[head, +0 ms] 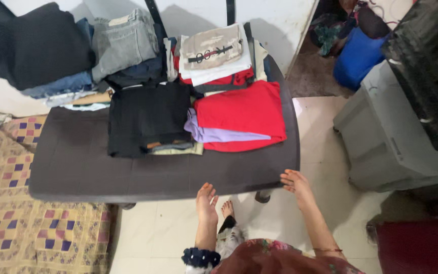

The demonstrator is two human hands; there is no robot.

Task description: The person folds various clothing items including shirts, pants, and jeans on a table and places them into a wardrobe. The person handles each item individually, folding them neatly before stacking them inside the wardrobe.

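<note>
The person stands at the near side of a dark brown desk (77, 167). Both hands are open and hold nothing. The left hand (206, 200) has its fingers spread, just at the near edge of the desk. The right hand (295, 181) is open too, and its fingertips are at the near right corner of the desk. I cannot tell if they really touch it.

On the desk lie folded clothes. Nearest to the hands is a red folded cloth (249, 109) on the right, with a light purple cloth (219, 134) lying across its near left part. Just to the left of them is a black folded pile (145, 116) with thin bits of other clothes peeking out under its near edge. Farther back sits a stack with a beige top (211, 48) over white and red layers. At the far left are grey jeans (122, 43) and a big dark garment (36, 45) on blue clothes.

A patterned yellow mat (26, 228) lies on the floor to the left. A grey box (381, 137) stands to the right, and a blue bag (358, 58) is far behind it. One bare foot (227, 208) shows on the pale tiles between the arms.
</note>
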